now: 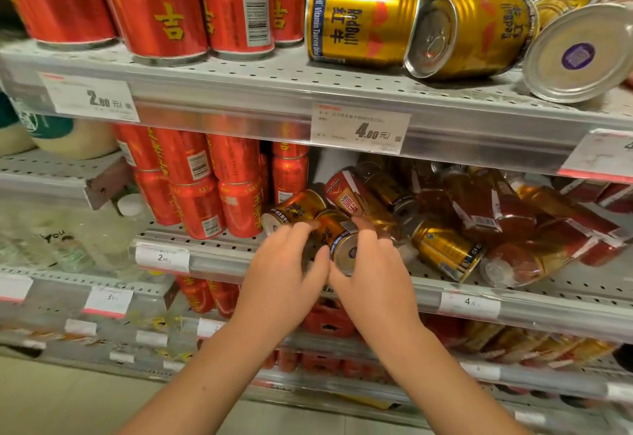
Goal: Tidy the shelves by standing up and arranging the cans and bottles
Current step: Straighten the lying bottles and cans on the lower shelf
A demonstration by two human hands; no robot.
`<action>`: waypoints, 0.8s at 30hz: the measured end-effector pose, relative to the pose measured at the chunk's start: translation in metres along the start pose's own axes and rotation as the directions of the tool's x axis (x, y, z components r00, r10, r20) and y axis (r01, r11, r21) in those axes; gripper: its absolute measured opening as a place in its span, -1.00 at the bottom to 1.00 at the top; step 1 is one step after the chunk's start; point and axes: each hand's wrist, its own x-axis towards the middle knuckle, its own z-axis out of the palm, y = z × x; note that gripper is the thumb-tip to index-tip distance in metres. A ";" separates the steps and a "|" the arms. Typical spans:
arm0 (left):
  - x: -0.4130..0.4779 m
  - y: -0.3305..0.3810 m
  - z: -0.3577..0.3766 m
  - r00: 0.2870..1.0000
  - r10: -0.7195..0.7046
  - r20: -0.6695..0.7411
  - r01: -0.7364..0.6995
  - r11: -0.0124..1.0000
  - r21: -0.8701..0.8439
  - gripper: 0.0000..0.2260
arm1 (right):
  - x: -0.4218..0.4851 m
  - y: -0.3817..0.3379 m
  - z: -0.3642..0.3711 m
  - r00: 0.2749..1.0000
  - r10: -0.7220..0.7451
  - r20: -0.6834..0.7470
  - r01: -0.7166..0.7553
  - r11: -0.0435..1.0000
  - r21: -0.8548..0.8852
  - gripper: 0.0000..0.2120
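Reaching toward the middle shelf (212, 246), both hands are clamping on one gold can (337, 236), which is lying on its side near the centre of the view with its silver end facing the camera. The left hand (284, 273) is curling its fingers against the can's 9 o'clock side. The right hand (373, 273) is wrapping over its 3 o'clock side, and the two thumbs are nearly meeting below the can's end. A second gold can (294, 210) is lying at 11 o'clock of the held one, touching it. Tipped bottles (513, 215) and more cans (445, 249) are lying jumbled at 3 o'clock. Red cans (212, 191) are standing stacked at 10 o'clock. On the upper shelf (239, 71), at 1 o'clock, upper gold cans (359, 20) are lying on their sides.
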 end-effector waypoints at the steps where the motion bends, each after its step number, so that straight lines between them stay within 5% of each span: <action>1: 0.000 0.001 0.003 0.999 -0.031 0.039 0.034 0.997 -0.069 -0.68 | 0.000 0.000 -0.001 1.000 0.005 0.017 -0.005 1.000 0.023 -0.33; 6: 0.002 0.005 0.010 0.982 -0.157 0.100 0.176 0.959 -0.221 -0.58 | -0.009 0.008 -0.004 0.996 -0.038 0.081 0.017 0.970 0.241 -0.49; 13: 0.010 0.018 0.014 0.970 -0.223 0.091 0.226 0.974 -0.025 -0.32 | -0.014 0.033 -0.022 0.983 -0.100 0.154 0.000 0.839 0.544 -0.54; 17: 0.017 0.020 0.012 0.970 -0.212 0.120 0.219 0.974 -0.050 -0.38 | 0.025 0.048 -0.038 0.992 -0.061 -0.107 0.086 0.966 0.243 -0.69; 24: 0.019 0.019 0.004 0.973 -0.145 0.177 0.151 0.988 -0.024 -0.43 | 0.084 0.032 -0.040 0.961 0.048 0.273 0.057 0.930 -0.364 -0.40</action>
